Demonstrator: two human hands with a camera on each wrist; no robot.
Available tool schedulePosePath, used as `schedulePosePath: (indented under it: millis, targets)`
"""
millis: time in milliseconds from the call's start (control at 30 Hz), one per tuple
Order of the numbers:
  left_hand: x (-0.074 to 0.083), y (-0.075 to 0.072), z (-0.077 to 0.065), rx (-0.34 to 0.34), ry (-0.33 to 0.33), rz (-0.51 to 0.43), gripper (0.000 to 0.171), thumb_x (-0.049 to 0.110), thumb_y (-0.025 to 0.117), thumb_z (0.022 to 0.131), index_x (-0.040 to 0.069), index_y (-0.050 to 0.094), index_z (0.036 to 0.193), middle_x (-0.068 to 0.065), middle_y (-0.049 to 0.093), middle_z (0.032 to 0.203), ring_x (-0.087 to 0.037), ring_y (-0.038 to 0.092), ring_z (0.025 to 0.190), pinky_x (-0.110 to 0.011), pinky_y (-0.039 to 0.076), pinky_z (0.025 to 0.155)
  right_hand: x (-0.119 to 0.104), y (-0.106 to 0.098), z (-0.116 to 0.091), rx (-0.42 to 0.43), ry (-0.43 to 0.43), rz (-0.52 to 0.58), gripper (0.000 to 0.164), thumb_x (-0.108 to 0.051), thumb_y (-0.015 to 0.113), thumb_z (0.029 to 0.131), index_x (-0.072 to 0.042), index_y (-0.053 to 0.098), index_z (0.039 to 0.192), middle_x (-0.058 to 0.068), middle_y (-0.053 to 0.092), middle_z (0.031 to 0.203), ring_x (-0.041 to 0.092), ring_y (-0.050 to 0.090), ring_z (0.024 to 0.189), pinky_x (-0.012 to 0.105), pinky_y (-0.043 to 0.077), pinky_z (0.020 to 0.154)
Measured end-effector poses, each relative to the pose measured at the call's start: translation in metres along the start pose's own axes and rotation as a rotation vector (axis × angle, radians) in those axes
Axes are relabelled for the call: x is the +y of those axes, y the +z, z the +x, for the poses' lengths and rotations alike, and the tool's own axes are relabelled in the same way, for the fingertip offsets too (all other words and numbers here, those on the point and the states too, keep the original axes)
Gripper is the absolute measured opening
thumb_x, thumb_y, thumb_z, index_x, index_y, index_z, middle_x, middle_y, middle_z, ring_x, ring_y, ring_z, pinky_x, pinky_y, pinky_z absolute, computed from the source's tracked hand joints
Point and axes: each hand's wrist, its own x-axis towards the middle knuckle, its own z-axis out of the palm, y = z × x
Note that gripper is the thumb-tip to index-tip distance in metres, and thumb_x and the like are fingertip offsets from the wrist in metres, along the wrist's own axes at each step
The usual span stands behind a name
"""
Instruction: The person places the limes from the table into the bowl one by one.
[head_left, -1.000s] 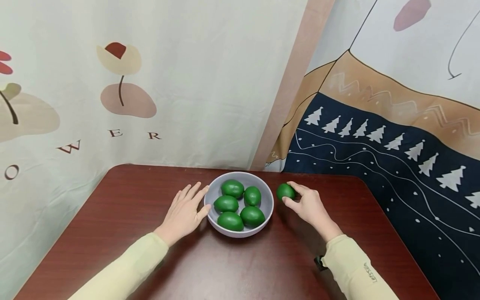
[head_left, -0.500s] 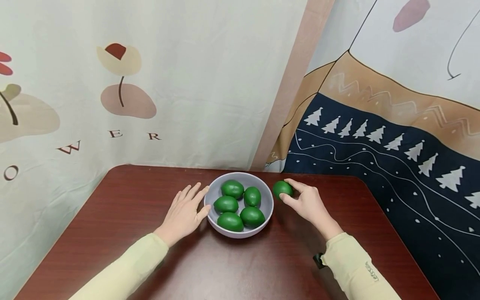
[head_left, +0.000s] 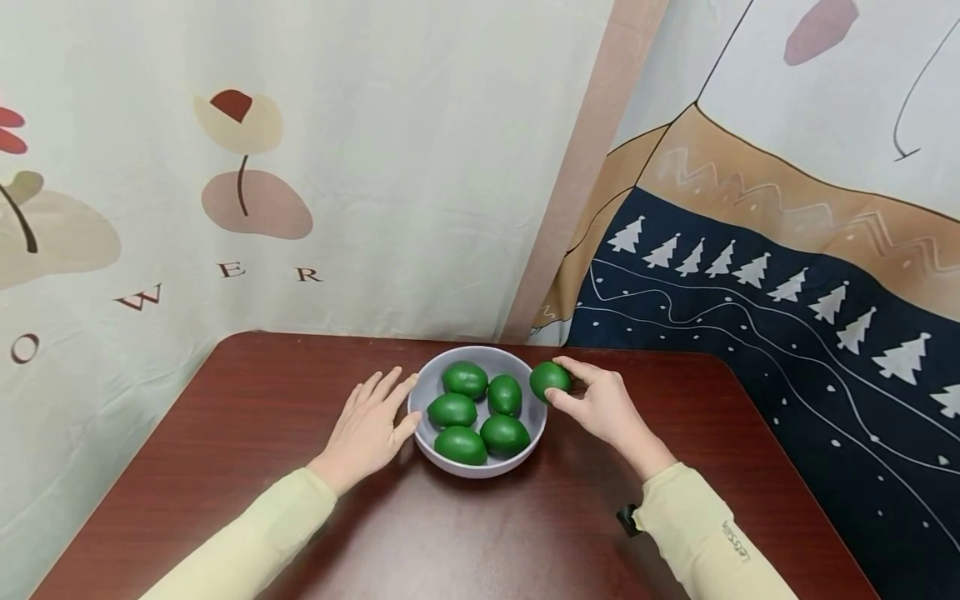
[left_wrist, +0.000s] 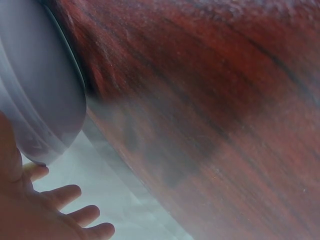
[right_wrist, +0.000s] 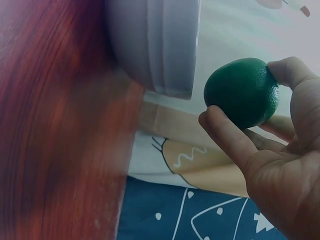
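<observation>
A pale grey-purple bowl (head_left: 477, 472) stands near the table's back edge with several green limes (head_left: 504, 434) inside. Between the thumb and fingertips of my right hand (head_left: 609, 410) is another lime (head_left: 550, 381), overlapping the bowl's right rim in the head view. From the right wrist, that lime (right_wrist: 241, 92) shows level with the rim side of the bowl (right_wrist: 155, 45), a gap between them. My left hand (head_left: 367, 432) has its fingers stretched and spread, fingertips and thumb right at the bowl's left rim. Part of the bowl wall (left_wrist: 42, 85) fills the left wrist view's upper left.
The dark red-brown wooden table (head_left: 480, 550) has rounded back corners. Close behind it hangs a pale curtain (head_left: 390, 208) with flower prints, and to the right a dark blue cloth (head_left: 720, 321) with white trees.
My right hand has moved left with the lime, from beside the bowl to over its right rim. The left hand and the limes in the bowl have stayed put.
</observation>
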Motion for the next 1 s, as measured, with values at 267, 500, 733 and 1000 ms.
schedulePosePath:
  millis: [267,500,733,1000]
  targets:
    - [0.001,0.0,0.0,0.003,0.002,0.005,0.058,0.036,0.061,0.101,0.01,0.053,0.151,-0.022,0.045,0.158,-0.051,0.036,0.146,-0.067,0.027,0.118,-0.006,0.009,0.003,-0.019,-0.028,0.038,0.043,-0.016,0.078,0.091,-0.007,0.069,0.132,0.013,0.074,0.117,0.023,0.071,0.094,0.042,0.062,0.082]
    - [0.002,0.0,0.0,0.007,0.006,0.01,0.058,0.037,0.062,0.1,0.009,0.053,0.151,-0.022,0.045,0.157,-0.051,0.036,0.145,-0.067,0.027,0.118,-0.012,0.016,0.006,-0.048,-0.043,0.085,0.044,-0.016,0.078,0.09,-0.006,0.068,0.132,0.013,0.073,0.121,0.024,0.072,0.097,0.038,0.062,0.083]
    - [0.002,-0.001,0.0,0.006,0.008,0.012,0.058,0.037,0.062,0.1,0.009,0.053,0.151,-0.022,0.045,0.157,-0.051,0.037,0.145,-0.067,0.027,0.117,-0.015,0.025,0.007,-0.053,-0.067,0.076,0.044,-0.016,0.079,0.089,-0.006,0.07,0.131,0.012,0.073,0.12,0.022,0.072,0.096,0.035,0.062,0.083]
    - [0.003,-0.001,-0.001,0.004,0.005,0.012,0.058,0.036,0.062,0.1,0.009,0.053,0.151,-0.022,0.045,0.157,-0.052,0.036,0.145,-0.067,0.027,0.117,-0.019,0.034,0.008,-0.087,-0.069,0.081,0.047,-0.015,0.079,0.089,0.0,0.068,0.132,0.018,0.071,0.125,0.022,0.073,0.096,0.041,0.062,0.084]
